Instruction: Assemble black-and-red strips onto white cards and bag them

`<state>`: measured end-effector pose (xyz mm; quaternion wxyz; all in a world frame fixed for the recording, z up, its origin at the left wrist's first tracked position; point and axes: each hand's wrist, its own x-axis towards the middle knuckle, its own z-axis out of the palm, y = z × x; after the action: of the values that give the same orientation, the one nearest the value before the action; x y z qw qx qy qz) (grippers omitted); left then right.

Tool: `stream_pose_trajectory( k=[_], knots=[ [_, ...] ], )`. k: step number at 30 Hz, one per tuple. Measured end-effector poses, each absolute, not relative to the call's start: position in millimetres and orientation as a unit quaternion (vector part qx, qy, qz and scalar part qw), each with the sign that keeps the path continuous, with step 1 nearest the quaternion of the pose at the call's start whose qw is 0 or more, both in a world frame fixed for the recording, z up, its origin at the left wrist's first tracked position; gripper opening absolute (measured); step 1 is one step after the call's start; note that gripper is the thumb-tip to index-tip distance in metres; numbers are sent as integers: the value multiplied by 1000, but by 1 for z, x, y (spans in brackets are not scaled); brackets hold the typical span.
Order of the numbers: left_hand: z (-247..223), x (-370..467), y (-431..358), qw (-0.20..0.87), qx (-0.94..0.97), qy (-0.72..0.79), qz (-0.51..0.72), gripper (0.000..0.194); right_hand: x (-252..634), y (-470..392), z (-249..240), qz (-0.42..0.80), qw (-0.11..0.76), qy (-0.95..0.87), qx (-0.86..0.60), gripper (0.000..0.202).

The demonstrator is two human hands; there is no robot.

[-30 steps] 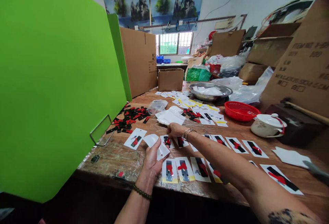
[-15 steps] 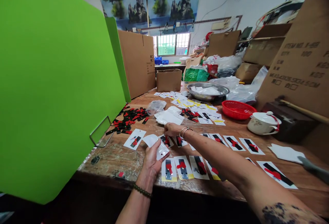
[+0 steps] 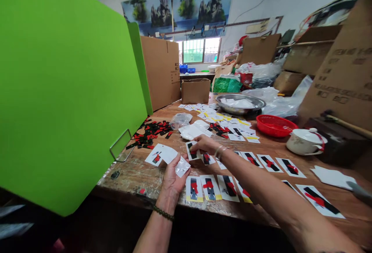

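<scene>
My left hand [image 3: 171, 177] grips a small clear plastic bag [image 3: 182, 167], whose white upper part reaches left over the table. In my right hand [image 3: 205, 144], thumb and fingers pinch a white card [image 3: 191, 153] bearing a dark strip, its edge lifted off the table. To the left lies another white card [image 3: 154, 155] with a black and red piece on it. Below and right of my hands, a front row of cards [image 3: 209, 187] carries black strips with red pieces. A second row [image 3: 269, 163] runs behind, partly hidden by my right forearm.
Loose black and red strips [image 3: 154, 132] are heaped at the left, beside white bags [image 3: 195, 129]. Printed cards [image 3: 221, 119] spread behind. A metal basin [image 3: 240, 105], red basket [image 3: 276, 126] and lidded white pot [image 3: 305, 141] stand right. A green panel [image 3: 69, 90] borders the left.
My right hand has raised the card from the row and drawn it slightly toward me. My left hand keeps the plastic bag. The view has shifted a little.
</scene>
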<state>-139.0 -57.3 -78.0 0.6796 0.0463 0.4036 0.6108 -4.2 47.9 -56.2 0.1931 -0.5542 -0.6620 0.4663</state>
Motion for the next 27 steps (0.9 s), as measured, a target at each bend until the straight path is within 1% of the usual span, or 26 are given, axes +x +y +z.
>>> stream_pose_trajectory(
  k=[2, 4, 5, 7, 12, 15, 20, 23, 27],
  knots=[
    [-75, -139, -61, 672, 23, 374, 639, 9, 12, 31, -56, 521, 236, -634, -520, 20],
    [-73, -136, -64, 663, 5, 340, 667, 9, 26, 8, -61, 650, 312, -534, -441, 28],
    [-72, -134, -65, 659, 0, 328, 677, 10, 30, -6, -64, 694, 342, -487, -405, 32],
    [-72, -127, -67, 651, -7, 313, 692, 13, 35, -33, -74, 735, 382, -419, -372, 36],
    [-71, -103, -73, 667, -1, 267, 696, 14, 26, -78, -91, 742, 463, -304, -378, 38],
    [-68, -92, -78, 672, 15, 255, 696, 16, 20, -85, -96, 732, 516, -251, -368, 39],
    [-65, -81, -84, 663, 20, 257, 702, 10, 15, -87, -103, 710, 580, -211, -337, 39],
    [-65, -75, -86, 653, 40, 255, 712, 11, 12, -88, -105, 700, 605, -177, -335, 37],
    [-64, -67, -88, 630, 72, 273, 723, 12, 8, -89, -105, 698, 605, -184, -335, 35]
  ],
)
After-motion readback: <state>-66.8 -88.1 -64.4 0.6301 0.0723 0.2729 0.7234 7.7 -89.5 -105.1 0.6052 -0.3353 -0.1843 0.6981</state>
